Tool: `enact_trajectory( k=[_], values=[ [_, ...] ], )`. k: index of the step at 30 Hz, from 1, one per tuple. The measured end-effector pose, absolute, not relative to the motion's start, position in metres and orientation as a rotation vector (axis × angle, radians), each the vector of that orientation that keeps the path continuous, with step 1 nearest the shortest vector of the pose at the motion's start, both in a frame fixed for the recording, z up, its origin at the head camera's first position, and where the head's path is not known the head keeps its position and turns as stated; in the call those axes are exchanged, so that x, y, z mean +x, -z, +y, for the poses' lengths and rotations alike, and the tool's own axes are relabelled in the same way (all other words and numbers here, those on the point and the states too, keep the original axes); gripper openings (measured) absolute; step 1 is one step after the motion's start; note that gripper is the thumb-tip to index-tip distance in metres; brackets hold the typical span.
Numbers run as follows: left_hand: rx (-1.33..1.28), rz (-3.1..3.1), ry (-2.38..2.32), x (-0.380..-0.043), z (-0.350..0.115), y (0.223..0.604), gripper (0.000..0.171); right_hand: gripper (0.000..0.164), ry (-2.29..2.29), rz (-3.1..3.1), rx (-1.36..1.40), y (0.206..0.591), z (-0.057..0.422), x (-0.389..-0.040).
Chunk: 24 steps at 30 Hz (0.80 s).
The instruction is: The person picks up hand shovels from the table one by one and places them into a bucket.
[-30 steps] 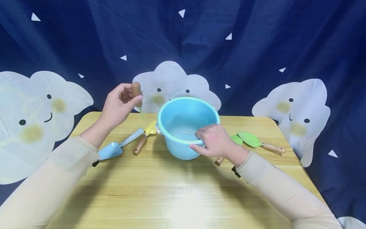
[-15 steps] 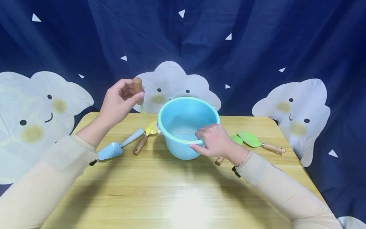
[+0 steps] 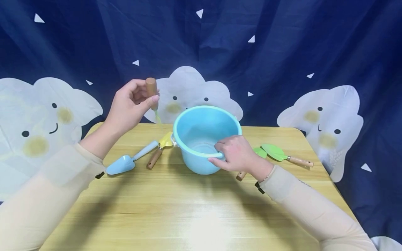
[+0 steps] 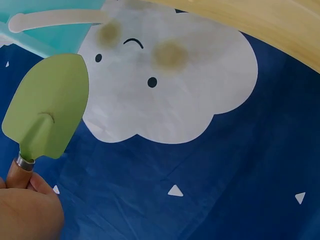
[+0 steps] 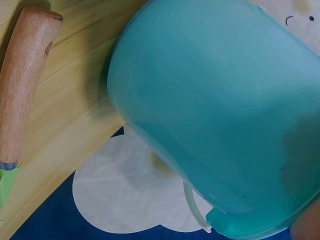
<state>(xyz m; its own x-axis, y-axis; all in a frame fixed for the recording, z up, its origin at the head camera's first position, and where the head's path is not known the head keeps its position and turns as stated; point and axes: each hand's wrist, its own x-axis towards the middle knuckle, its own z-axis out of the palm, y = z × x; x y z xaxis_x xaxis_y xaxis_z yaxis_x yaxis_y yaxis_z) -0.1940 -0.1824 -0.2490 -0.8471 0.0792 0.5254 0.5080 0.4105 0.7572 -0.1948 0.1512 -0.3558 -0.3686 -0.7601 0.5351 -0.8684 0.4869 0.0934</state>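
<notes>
My left hand (image 3: pixel 127 106) pinches the wooden handle of a green trowel (image 4: pixel 52 105) between thumb and fingers. It holds the tool up at the back left of the table, blade pointing down and seen edge-on in the head view. A light blue bucket (image 3: pixel 198 163) stands upright at the table's middle, just right of that trowel. Its near right rim is in the grip of my right hand (image 3: pixel 237 153), thumb outside and fingers curled over into the inside. The visible part of the bucket's floor is bare.
Left of the bucket lie a blue trowel (image 3: pixel 123 165) and a yellow garden tool (image 3: pixel 165 140) with a wooden handle. Right of it are a green trowel (image 3: pixel 274 152) and another green tool (image 3: pixel 260 152), partly hidden by my right hand. A dark blue cloud-print curtain (image 3: pixel 220 42) hangs behind the table.
My left hand has risen slightly, lifting the green trowel higher above the table's back edge. The bucket and my right hand have stayed put.
</notes>
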Motion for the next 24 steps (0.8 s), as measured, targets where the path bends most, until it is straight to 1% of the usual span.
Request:
enact_trajectory(
  k=[15,24],
  values=[
    [-0.572,-2.115,1.551,-0.192,-0.166,0.222,0.028,0.061,-0.282,-2.218,1.343,0.357,0.152,-0.196],
    [-0.654,-2.104,1.591,-0.191,-0.150,0.218,0.027,0.061,-0.279,-2.218,1.348,0.357,0.152,-0.196]
  ],
)
